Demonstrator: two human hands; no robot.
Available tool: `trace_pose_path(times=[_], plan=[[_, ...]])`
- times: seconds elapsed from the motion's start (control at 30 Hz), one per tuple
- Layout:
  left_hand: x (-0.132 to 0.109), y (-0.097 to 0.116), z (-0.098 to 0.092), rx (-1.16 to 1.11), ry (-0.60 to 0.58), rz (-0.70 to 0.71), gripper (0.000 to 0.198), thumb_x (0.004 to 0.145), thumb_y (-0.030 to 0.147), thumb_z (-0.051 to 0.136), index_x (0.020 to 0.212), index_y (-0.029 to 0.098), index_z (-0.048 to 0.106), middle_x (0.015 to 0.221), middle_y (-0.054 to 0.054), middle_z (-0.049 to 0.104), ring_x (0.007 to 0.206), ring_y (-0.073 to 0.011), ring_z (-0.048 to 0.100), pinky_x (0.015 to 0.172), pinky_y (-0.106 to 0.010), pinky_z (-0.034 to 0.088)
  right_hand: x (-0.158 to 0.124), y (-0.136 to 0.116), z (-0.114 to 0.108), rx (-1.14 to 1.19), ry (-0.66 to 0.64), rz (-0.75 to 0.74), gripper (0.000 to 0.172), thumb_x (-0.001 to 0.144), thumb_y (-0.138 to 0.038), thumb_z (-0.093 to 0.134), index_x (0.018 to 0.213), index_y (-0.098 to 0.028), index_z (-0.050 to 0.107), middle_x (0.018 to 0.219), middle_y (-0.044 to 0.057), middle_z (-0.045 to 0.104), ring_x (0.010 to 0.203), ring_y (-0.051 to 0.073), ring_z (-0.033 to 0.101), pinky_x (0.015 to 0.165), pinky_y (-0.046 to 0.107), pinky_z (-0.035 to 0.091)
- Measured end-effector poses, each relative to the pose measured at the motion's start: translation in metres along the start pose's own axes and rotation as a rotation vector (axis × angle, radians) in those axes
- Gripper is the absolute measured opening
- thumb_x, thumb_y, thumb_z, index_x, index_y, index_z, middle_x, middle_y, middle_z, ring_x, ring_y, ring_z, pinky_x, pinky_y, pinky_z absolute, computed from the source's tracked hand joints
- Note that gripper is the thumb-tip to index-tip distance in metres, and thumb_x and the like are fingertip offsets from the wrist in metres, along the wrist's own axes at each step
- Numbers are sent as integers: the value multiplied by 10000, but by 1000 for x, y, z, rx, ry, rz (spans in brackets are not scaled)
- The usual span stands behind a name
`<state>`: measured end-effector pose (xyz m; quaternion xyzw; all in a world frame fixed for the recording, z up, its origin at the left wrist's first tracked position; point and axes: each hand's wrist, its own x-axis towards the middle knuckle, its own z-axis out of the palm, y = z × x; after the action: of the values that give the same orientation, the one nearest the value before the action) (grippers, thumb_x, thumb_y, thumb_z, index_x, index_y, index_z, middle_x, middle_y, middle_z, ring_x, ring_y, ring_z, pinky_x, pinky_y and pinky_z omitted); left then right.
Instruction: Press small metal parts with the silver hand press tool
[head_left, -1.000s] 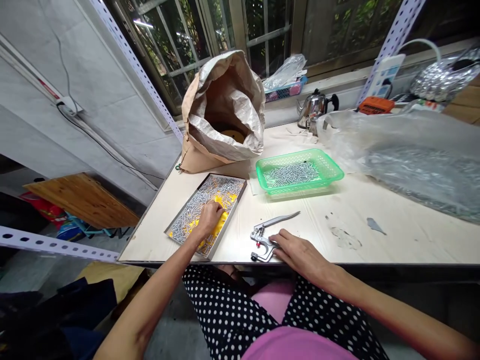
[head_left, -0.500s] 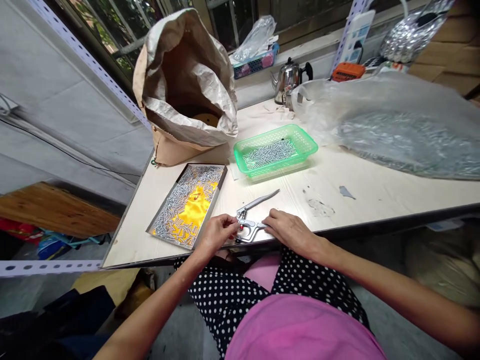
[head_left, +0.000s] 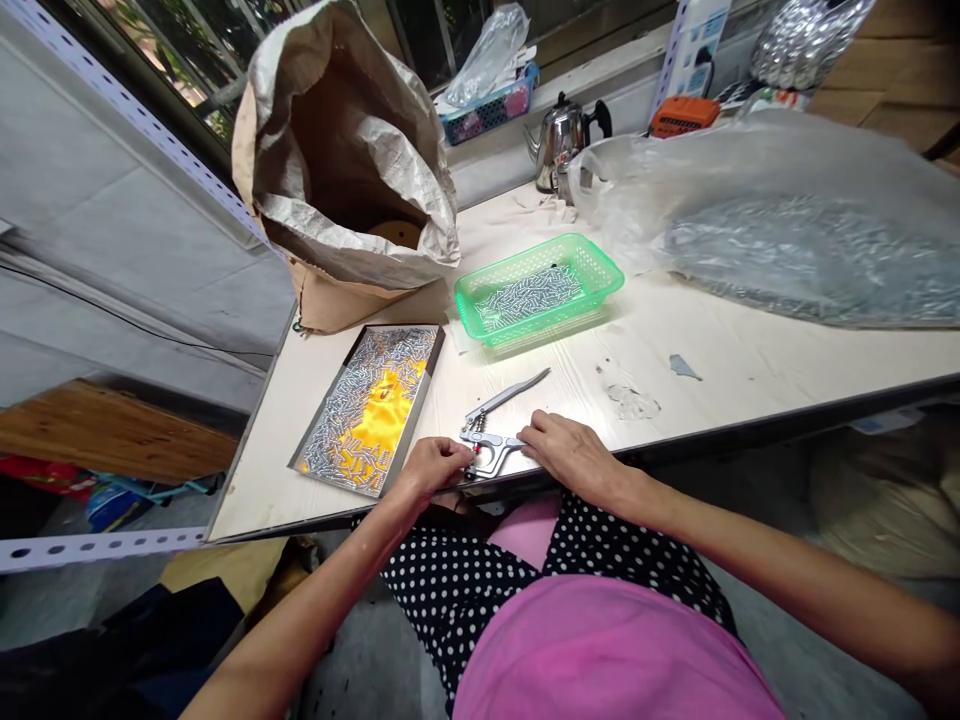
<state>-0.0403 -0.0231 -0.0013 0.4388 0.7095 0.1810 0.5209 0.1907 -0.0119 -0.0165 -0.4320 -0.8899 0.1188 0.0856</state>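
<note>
On the pale surface (head_left: 750,375), a shallow tray (head_left: 409,420) sits left of the pliers (head_left: 493,440), near the front edge; the right hand (head_left: 574,457) grips their handle, the left hand (head_left: 433,468) pinches beside their head, contents hidden

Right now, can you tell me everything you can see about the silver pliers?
The pliers are silver-grey and look like metal, with a small spring, a red bit and a curved end. They lie on the pale table, close to its front edge, with the handles spread apart. The right hand grips the end of the nearer handle; nothing touches the farther handle. The left hand has its fingertips at the curved end, hiding part of it.
</note>
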Motion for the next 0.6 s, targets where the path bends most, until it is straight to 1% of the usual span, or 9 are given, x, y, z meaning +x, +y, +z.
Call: trace_pose_path(times=[0.17,0.27,0.33,0.4,0.43,0.5,0.53,0.57,0.6], plan=[[1,7,-2,94,-14,-59,247,636,347,748,646,124,643,479,40,509,429,-62,400,431,-195,276,0,-2,3,-12,15,8,119,952,-238,554,948,-168,650,955,70,619,813,170,585,641,272,405],[2,12,-2,125,-42,-93,256,639,345,752,600,136,609,447,48,479,418,-63,396,426,-192,294,-1,-4,2,-5,14,10,118,951,-226,549,956,-166,650,954,71,619,811,177,588,645,280,422],[3,14,-3,138,-45,-119,267,630,347,766,597,139,602,447,49,481,423,-66,411,434,-192,325,-2,-1,1,19,11,3,117,946,-222,550,953,-166,652,970,79,621,832,187,590,674,293,445],[3,16,-3,144,-44,-137,276,621,353,779,608,138,606,457,46,494,432,-69,432,441,-191,346,-1,6,-1,60,35,-33,145,927,-265,584,1016,-170,648,1080,109,615,936,216,588,756,328,472],[3,16,-3,145,-46,-141,283,620,358,783,609,137,607,461,45,499,435,-70,439,441,-190,350,1,11,-2,74,56,-53,239,903,-313,620,1095,-171,633,1188,137,588,1034,249,569,823,365,474],[2,17,-3,146,-48,-140,293,619,367,785,605,135,606,466,41,506,440,-71,447,439,-188,355,6,25,-4,74,76,-76,583,814,-442,709,1294,-159,538,1413,200,443,1254,342,446,967,463,421],[2,17,-3,147,-45,-140,295,617,368,786,604,135,606,468,40,508,441,-71,449,438,-187,356,11,32,-5,60,56,-75,763,757,-506,744,1371,-143,473,1483,225,357,1329,386,361,1019,508,374],[1,16,-2,146,-41,-141,293,615,367,787,605,134,608,468,40,508,441,-71,450,437,-187,357,15,38,-6,43,18,-73,903,705,-557,765,1418,-126,418,1519,241,297,1373,417,287,1054,541,328],[1,16,-2,143,-34,-142,289,613,363,787,608,134,612,468,40,509,441,-71,450,436,-186,357,20,43,-8,27,-25,-77,989,669,-594,772,1441,-110,387,1529,250,277,1392,434,244,1073,562,293]])
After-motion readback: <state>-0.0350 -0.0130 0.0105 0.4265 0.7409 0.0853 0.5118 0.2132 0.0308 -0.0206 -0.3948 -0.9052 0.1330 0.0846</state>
